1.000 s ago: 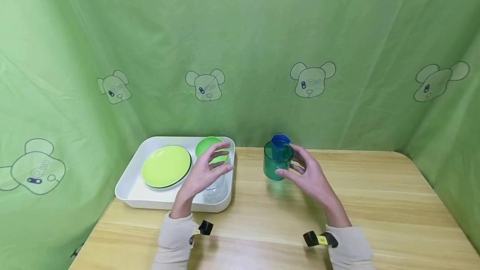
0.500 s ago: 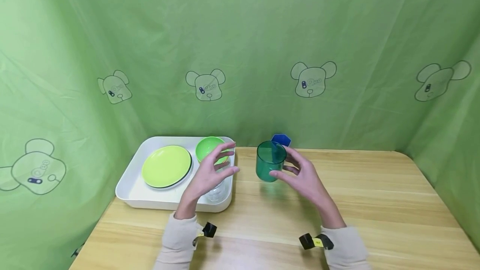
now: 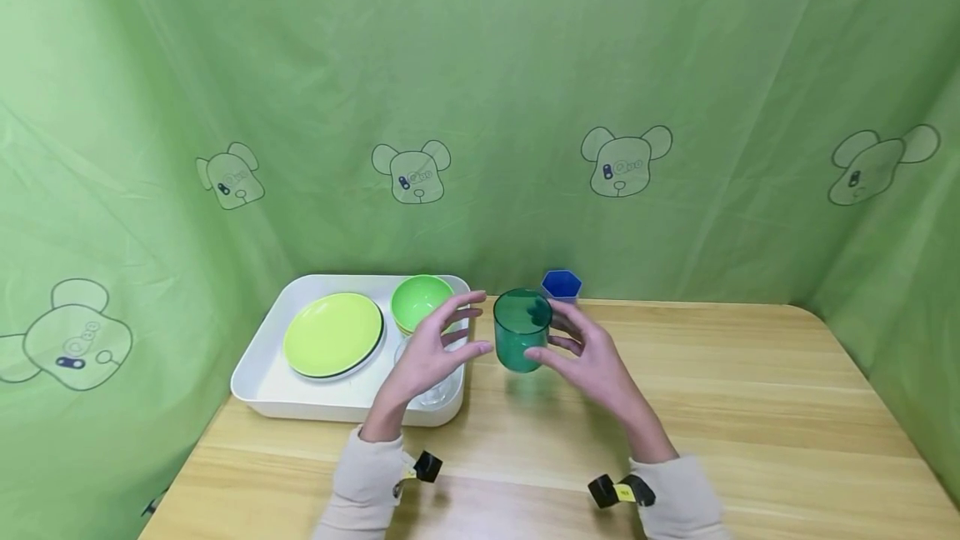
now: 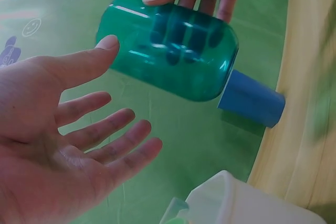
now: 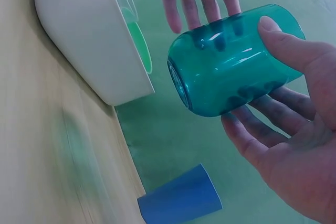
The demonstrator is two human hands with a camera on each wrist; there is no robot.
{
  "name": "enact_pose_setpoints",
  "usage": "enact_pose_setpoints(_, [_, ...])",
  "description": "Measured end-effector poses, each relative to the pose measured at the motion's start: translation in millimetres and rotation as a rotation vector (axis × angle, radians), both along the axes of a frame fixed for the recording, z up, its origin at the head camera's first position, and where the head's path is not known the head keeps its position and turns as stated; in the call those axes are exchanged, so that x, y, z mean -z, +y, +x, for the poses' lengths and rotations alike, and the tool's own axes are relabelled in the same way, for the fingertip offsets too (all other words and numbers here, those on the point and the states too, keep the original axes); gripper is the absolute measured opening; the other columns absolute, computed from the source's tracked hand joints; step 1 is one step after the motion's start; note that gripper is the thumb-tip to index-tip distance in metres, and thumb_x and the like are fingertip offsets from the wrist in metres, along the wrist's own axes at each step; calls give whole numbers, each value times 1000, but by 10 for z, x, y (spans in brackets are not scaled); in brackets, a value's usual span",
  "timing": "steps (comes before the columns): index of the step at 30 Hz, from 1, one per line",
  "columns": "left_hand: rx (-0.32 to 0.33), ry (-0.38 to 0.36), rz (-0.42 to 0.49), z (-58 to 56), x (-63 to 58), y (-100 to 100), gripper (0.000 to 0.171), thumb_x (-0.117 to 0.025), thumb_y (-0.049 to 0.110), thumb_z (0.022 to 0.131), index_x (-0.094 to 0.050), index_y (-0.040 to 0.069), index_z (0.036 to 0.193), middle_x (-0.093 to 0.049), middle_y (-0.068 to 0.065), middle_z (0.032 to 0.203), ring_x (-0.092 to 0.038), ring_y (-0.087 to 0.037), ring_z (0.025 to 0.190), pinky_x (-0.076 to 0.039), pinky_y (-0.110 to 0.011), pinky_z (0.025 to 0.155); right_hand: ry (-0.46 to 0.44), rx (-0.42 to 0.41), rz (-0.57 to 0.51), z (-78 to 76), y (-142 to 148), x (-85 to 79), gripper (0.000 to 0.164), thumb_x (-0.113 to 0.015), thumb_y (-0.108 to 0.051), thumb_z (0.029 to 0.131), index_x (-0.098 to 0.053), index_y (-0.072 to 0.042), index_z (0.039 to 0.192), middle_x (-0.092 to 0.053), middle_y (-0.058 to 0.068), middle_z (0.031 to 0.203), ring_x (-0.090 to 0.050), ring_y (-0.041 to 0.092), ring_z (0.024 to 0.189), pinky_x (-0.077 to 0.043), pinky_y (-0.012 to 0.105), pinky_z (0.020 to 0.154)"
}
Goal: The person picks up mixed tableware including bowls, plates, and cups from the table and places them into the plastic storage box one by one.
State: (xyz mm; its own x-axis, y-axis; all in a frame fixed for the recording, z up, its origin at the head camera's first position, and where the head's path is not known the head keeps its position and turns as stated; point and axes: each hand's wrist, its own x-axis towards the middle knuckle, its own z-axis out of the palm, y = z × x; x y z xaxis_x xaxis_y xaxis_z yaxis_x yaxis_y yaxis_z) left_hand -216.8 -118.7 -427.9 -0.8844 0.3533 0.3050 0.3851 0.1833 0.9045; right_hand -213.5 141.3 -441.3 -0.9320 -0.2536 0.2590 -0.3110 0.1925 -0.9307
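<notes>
My right hand (image 3: pixel 596 365) grips a see-through green cup (image 3: pixel 519 350) from its right side, thumb in front and fingers behind. The cup is held upright above the table, its base apart from the wood in the right wrist view. My left hand (image 3: pixel 431 357) is at the cup's left with fingers extended and a gap between thumb and fingers. It holds nothing. In the left wrist view, the left thumb tip overlaps the green cup (image 4: pixel 168 51); I cannot tell whether they touch. Behind the cup, a blue six-sided cup (image 3: pixel 561 284) stands on the table.
A white tray (image 3: pixel 258 386) stands at the left of the wooden table (image 3: pixel 750 407). In it are yellow-green plates (image 3: pixel 333 336), a green bowl (image 3: pixel 418 302) and clear glassware (image 3: pixel 435 394), partly hidden by my left hand. A green curtain (image 3: pixel 510 232) hangs behind the table.
My right hand has carried the green cup leftward and slightly nearer, away from the blue cup, which now shows more. My left hand has moved right, toward the green cup.
</notes>
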Motion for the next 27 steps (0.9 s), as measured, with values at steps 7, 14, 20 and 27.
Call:
enact_pose_setpoints(7, [26, -20, 19, -2, 14, 36, 68, -81, 8, 88, -50, 9, 149, -53, -13, 148, -53, -38, 133, -47, -54, 109, 32, -36, -36, 16, -63, 24, 70, -85, -8, 84, -52, -4, 146, -59, 20, 139, -58, 38, 127, -55, 35, 101])
enact_pose_setpoints(14, [55, -35, 29, -20, 30, 49, 68, -81, 3, 87, -51, 7, 148, -55, -18, 143, -55, -37, 130, -49, -52, 108, 39, -51, -69, 18, -88, 43, 67, -85, -7, 84, -55, -4, 144, -57, 17, 138, -57, 39, 126, -55, 36, 100])
enact_pose_setpoints(20, [75, -42, 30, -22, 35, 56, 68, -81, 1, 86, -52, 7, 147, -57, -15, 142, -55, -37, 130, -50, -48, 107, 37, -48, -76, 23, -104, 43, 67, -85, -5, 83, -56, -3, 143, -56, 17, 139, -57, 39, 128, -55, 35, 99])
enact_pose_setpoints(27, [97, -63, 75, -16, 42, 81, 68, -80, -4, 85, -51, 4, 146, -56, -17, 142, -55, -36, 132, -52, -49, 105, 40, -42, -92, 19, -117, 38, 65, -84, -4, 83, -58, -1, 142, -57, 20, 141, -59, 40, 126, -56, 33, 96])
